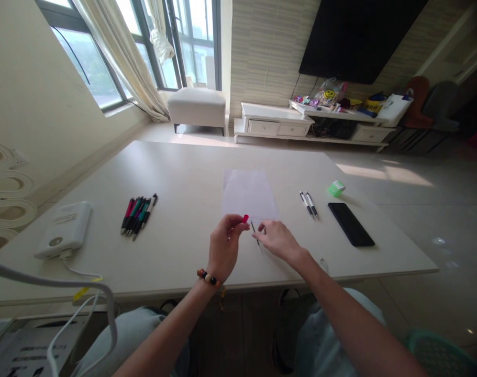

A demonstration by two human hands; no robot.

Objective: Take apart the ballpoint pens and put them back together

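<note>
White tabletop (183, 173): left hand (224, 246) pinches a red cap (245, 218); right hand (275, 240), just apart, is at a thin black rod (254, 233) over a paper sheet (248, 193), grip unclear. Power bank (63, 228) label is too small to read.

small red cap (245, 218) partly hidden

Left hand (224, 247) pinches upward, right hand (275, 241) angles down just beside it.
</note>
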